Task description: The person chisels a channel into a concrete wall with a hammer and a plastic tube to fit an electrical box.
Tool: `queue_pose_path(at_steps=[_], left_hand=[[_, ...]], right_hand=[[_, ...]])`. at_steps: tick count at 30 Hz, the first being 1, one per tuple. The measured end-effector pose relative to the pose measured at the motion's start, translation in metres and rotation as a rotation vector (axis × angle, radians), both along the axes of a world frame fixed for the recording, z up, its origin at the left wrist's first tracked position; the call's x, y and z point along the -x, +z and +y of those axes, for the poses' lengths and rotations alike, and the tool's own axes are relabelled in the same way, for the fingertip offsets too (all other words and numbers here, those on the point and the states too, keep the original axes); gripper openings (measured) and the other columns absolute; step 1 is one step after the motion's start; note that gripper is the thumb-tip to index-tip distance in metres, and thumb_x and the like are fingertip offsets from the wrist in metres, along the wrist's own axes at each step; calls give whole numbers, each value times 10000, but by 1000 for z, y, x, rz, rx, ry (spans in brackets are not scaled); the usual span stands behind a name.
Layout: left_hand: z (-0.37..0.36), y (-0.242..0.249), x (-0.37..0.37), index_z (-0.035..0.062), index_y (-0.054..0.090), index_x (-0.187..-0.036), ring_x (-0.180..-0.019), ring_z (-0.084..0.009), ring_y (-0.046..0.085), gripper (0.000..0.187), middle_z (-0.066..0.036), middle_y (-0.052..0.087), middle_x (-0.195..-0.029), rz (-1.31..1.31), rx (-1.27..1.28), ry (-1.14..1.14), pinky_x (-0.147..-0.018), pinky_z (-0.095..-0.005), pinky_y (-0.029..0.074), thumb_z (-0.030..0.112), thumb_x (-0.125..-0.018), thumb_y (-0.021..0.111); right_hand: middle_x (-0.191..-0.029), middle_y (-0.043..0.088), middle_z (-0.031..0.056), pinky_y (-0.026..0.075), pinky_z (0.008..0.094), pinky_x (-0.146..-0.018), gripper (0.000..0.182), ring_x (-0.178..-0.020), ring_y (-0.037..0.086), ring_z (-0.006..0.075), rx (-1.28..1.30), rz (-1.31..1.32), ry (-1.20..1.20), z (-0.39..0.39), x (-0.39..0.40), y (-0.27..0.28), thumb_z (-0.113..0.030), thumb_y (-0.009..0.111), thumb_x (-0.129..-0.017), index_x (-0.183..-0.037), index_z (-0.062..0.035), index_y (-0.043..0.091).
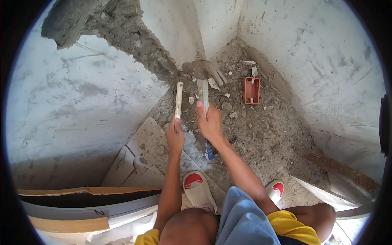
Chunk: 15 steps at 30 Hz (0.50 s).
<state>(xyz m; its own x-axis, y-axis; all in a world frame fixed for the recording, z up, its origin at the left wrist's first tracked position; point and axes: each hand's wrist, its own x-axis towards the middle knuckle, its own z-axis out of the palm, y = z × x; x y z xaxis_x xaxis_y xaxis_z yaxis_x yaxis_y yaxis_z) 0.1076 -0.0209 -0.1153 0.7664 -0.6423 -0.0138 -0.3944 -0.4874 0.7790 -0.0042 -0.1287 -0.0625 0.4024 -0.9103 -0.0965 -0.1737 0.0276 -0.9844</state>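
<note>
Hammer [203, 87], likely head-heavy, suits handle-holding: right hand [210, 122] grips it there, left hand [175, 136] the near end of a rod [179, 100].

So from where I'm standing, the claw hammer [203, 83] is a pretty beat-up one: scuffed brownish-grey metal head, pale handle going blue at the bottom, gripped mid-handle in the right hand [210, 122]. Striking face is toward the left, claw toward the right. Just beside it there's a slim pale rod [179, 100], kinda grubby and nearly straight, far end pointing away from the left hand [175, 134], which hides its near end.
</note>
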Motion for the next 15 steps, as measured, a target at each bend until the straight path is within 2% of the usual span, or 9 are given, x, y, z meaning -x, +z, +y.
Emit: queue_pose_path(at_steps=[1, 3, 4, 6, 7, 11, 13, 15], left_hand=[[-1, 3, 0, 8, 586, -1298, -653, -175, 528, 364, -78, 535, -708, -6, -7, -7, -626, -340, 433, 216, -1036, 444], [-4, 13, 0, -1, 626, -1194, -667, -290, 569, 338, -153, 588, -737, -201, 76, -99, -651, -398, 442, 229, -1035, 437], [-11, 15, -10, -1, 626, -1194, -667, -290, 569, 338, -153, 588, -737, -209, 69, -98, -651, -398, 442, 229, -1035, 437], [-25, 21, -32, -9, 634, -1048, -727, -400, 580, 328, -224, 623, -808, -153, -177, -29, -691, -444, 454, 245, -1034, 427], [-23, 28, -28, 26, 604, -1090, -884, -487, 609, 326, -273, 644, -917, -198, -270, -54, -734, -506, 476, 279, -1033, 408], [9, 16, 18, 17, 596, -1037, -842, -496, 592, 341, -268, 627, -866, -176, -226, -220, -719, -544, 450, 290, -1039, 392], [17, 32, 29, 5, 596, -1005, -853, -497, 590, 369, -279, 624, -882, -28, -228, -158, -713, -541, 446, 305, -1040, 383], [-6, 34, 2, 3, 605, -1022, -880, -495, 596, 382, -287, 627, -912, -87, -261, -115, -721, -528, 454, 316, -1037, 386]], right_hand=[[-714, 611, 265, 469, 488, -619, 485, -699, 632, 465, -7, -6, -7, 0, 3, 0, -418, 488, -1014, -923, 47, 589], [-699, 601, 246, 470, 469, -610, 491, -665, 623, 441, -115, 7, 19, 4, 11, -2, -426, 466, -1020, -930, 42, 587], [-699, 601, 246, 470, 469, -610, 491, -665, 623, 441, -122, 0, 21, 4, 12, -7, -426, 466, -1020, -930, 42, 587], [-558, 492, 11, 388, 310, -451, 580, -480, 493, 113, -20, -24, 0, 3, 14, -11, -559, 435, -1007, -769, -34, 501], [-686, 599, 230, 472, 454, -611, 495, -654, 619, 422, -99, 45, 59, 2, 20, -8, -423, 446, -1024, -922, 40, 587], [-665, 591, 221, 466, 461, -604, 504, -640, 617, 411, -159, 34, 51, -3, 33, 2, -427, 450, -1023, -912, 45, 585], [-653, 586, 213, 460, 457, -596, 521, -623, 617, 394, 31, 38, -7, 0, 40, -3, -443, 459, -1017, -916, 52, 583], [-654, 587, 213, 459, 458, -601, 538, -626, 617, 393, -64, 20, 12, 4, 45, -5, -463, 464, -1010, -915, 53, 585]])
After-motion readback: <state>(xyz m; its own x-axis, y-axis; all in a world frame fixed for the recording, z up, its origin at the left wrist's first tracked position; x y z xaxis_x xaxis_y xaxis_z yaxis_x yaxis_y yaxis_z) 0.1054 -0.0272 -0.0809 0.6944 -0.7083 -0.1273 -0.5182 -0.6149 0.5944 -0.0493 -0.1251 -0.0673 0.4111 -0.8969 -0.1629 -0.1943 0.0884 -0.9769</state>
